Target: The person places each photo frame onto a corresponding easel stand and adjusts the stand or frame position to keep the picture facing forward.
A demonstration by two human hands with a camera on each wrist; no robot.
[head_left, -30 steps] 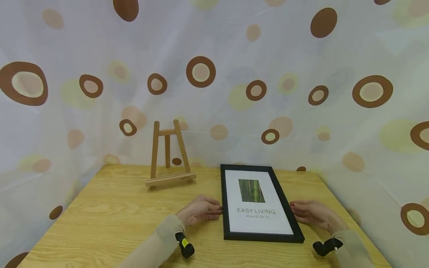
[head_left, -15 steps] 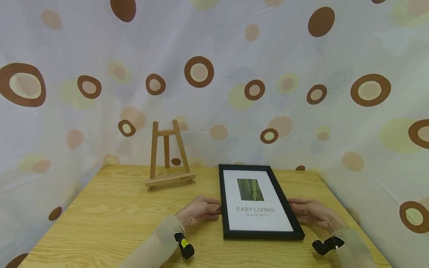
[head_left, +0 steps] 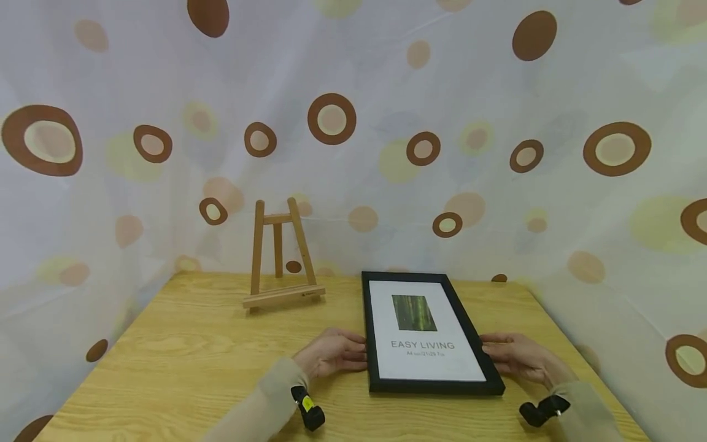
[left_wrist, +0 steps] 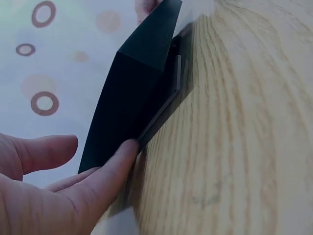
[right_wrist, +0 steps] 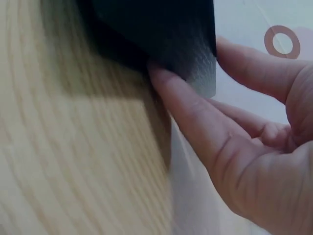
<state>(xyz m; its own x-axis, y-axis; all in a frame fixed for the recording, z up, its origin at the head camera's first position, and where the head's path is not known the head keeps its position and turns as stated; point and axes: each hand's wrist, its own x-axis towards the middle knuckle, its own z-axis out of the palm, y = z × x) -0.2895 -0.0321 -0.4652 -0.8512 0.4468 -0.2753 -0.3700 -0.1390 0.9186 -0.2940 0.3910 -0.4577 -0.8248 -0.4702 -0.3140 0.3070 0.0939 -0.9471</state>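
Because the picture frame (head_left: 432, 334) looks stiff but fragile, hold both long sides: your right grip (head_left: 521, 359) pinches it; your left grip (head_left: 334, 353) touches, uncurled.

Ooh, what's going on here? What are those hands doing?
Someone is handling a frame that is face up at the table. The left hand touches one long side, and the right hand pinches the other. I can't tell if it's lifted a little. The easel stands farther back, to the left, with nothing on it.
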